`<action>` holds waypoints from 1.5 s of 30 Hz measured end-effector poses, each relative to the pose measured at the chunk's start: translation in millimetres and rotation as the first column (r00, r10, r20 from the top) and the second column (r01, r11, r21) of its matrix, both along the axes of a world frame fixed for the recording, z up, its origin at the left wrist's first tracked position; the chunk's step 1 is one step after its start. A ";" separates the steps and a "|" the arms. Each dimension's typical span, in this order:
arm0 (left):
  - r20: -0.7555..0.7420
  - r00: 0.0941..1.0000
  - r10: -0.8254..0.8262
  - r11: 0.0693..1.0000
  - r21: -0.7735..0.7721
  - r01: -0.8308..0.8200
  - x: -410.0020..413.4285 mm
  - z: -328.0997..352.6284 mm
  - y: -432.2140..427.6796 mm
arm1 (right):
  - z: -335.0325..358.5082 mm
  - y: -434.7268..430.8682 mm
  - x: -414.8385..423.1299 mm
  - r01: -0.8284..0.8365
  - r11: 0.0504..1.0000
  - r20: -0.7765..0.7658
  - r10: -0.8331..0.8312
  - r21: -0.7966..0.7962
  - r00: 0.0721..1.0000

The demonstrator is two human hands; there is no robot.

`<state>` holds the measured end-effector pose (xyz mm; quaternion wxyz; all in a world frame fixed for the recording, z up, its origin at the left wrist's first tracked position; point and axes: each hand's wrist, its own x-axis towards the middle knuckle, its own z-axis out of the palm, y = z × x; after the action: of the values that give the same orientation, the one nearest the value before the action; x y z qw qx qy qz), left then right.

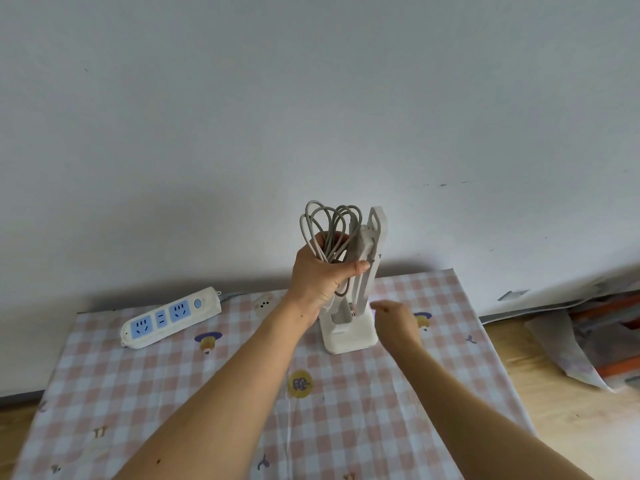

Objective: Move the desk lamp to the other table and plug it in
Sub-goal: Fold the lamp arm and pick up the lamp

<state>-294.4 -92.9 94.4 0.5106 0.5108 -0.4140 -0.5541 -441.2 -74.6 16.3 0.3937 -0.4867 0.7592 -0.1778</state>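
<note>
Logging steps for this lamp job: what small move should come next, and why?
Probably free the cord that the left hand grips coiled against the lamp: the lamp seems to stand on the table already, and the power strip to its left shows empty sockets.

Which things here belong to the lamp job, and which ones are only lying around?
Job: desk lamp; coiled cord, gripped by the left hand; right hand beside the lamp's base; power strip; table.
Lying about: pale sheets on the floor at the right.
</note>
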 end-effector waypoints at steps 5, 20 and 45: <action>-0.016 0.999 -0.031 0.999 0.017 0.031 -0.5 0.5 -2.1 | -24.9 20.4 6.8 -0.328 0.944 -0.291 0.325 0.041 0.900; -0.160 0.984 -0.074 0.995 0.048 0.083 6.1 -4.0 -2.8 | -26.6 33.1 21.1 -0.615 0.777 -0.383 0.613 0.133 0.691; -0.005 0.992 0.126 0.982 0.142 -0.124 54.4 -1.3 12.1 | 29.1 41.0 64.6 -0.112 0.926 -0.176 0.050 -0.361 0.983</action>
<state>-240.0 -80.8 93.0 0.5096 0.5667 -0.3374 -0.5525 -376.6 -33.6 45.4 0.2389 -0.5958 0.7212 -0.2604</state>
